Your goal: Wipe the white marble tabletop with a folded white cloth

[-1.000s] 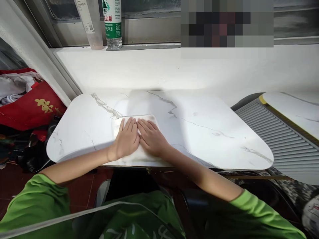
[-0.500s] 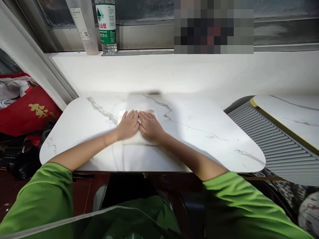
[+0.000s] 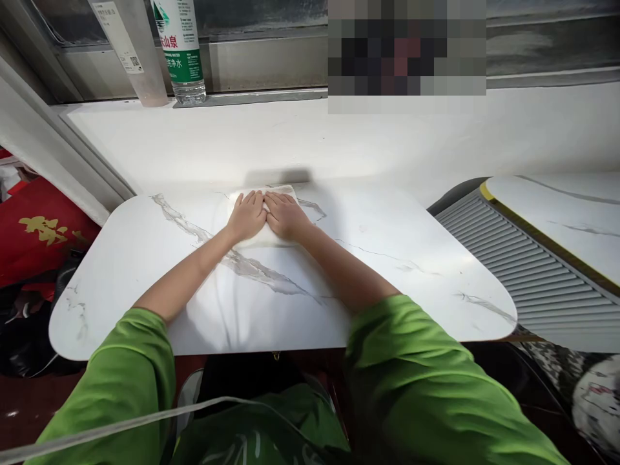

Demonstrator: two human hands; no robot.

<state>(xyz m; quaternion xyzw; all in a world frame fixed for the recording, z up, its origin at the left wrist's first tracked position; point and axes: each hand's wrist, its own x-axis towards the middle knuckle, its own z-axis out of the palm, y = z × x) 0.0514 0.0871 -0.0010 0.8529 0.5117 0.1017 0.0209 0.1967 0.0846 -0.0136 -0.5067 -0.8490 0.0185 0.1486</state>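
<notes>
A folded white cloth lies flat near the back edge of a white marble-patterned table. My left hand rests palm down on its left part, fingers stretched forward. Beside it, my right hand lies palm down on the right part, fingers also extended. The two hands touch or nearly touch at thumbs and index fingers. Both hide much of the cloth, whose corner shows past my right fingertips.
On the window ledge at the back left stand a labelled water bottle and a tall translucent container. A red bag is at the left. To the right is a grey ribbed panel under another marble-patterned top.
Both hands have pushed the cloth forward towards the wall, uncovering a grey vein in the tabletop. The camera view has shifted somewhat.
</notes>
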